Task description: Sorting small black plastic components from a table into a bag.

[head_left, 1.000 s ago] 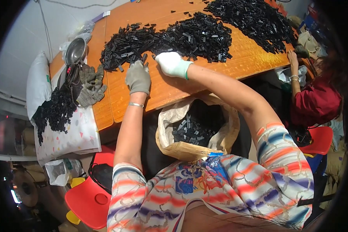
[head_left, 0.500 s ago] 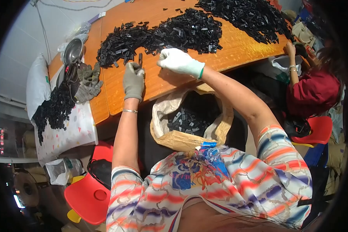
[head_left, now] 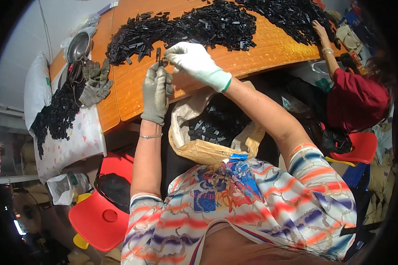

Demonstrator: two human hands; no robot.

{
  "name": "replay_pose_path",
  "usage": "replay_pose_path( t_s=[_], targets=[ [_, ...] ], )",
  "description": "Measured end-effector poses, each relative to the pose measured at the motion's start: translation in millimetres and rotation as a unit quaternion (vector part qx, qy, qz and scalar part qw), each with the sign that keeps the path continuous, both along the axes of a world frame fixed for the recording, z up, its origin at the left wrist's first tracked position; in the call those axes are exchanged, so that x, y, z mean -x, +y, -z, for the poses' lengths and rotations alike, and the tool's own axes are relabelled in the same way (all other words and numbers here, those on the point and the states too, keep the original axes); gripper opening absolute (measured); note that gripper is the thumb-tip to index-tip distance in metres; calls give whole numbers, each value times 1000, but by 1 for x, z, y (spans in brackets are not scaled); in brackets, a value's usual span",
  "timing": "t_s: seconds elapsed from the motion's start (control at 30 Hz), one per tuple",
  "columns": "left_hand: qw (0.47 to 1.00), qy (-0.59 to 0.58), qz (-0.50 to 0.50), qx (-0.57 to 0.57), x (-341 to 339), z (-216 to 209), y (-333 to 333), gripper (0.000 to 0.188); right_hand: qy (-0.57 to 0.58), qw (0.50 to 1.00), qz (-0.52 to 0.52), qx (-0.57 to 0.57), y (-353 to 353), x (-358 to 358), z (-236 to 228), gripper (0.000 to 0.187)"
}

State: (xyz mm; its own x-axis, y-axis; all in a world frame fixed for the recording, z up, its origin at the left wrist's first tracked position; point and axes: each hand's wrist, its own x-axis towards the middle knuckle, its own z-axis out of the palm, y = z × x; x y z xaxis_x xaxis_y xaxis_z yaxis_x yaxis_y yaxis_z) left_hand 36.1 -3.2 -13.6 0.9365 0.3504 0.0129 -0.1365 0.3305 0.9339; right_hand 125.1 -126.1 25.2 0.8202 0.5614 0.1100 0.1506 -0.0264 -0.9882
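My left hand [head_left: 155, 90], in a grey-coated glove, is closed with its fingertips pinching a small black plastic piece [head_left: 162, 63]. My right hand [head_left: 193, 59], in a white glove with a green cuff, is brought up against the left fingertips. Its thumb and fingers are pressed together, and whatever lies between them is hidden. Just beyond the left fingertips is another narrow black piece [head_left: 158, 54]. Behind both hands a long heap of black plastic pieces [head_left: 208, 26] spreads over the wooden table [head_left: 132, 95]. Below my hands, an open paper sack [head_left: 199, 151] on my lap holds more black pieces.
At the left are a metal bowl [head_left: 78, 46], grey work gloves [head_left: 96, 84] and a black pile [head_left: 59, 117] on a patterned sheet. Red chairs [head_left: 99, 221] stand on both sides. At the right a co-worker in a dark red top [head_left: 356, 99] reaches toward another black heap [head_left: 292, 22].
My right hand has moved left to meet the left hand, which has turned with its fingers curled upward. The co-worker's arm has stretched farther toward the far heap. The view has shifted slightly.
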Motion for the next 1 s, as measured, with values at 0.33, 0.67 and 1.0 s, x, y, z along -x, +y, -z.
replay_pose_path(
  t_s=[0.33,0.67,1.0],
  targets=[
    [996,3,-30,-89,3,-4,-1,34,-24,999,20,-17,9,2,8,22],
    [993,21,-39,-109,2,-7,-4,32,-67,997,33,-4,8,0,16,21],
    [993,24,-45,-108,9,5,-5,26,-282,945,11,167,3,3,9,21]
  ],
)
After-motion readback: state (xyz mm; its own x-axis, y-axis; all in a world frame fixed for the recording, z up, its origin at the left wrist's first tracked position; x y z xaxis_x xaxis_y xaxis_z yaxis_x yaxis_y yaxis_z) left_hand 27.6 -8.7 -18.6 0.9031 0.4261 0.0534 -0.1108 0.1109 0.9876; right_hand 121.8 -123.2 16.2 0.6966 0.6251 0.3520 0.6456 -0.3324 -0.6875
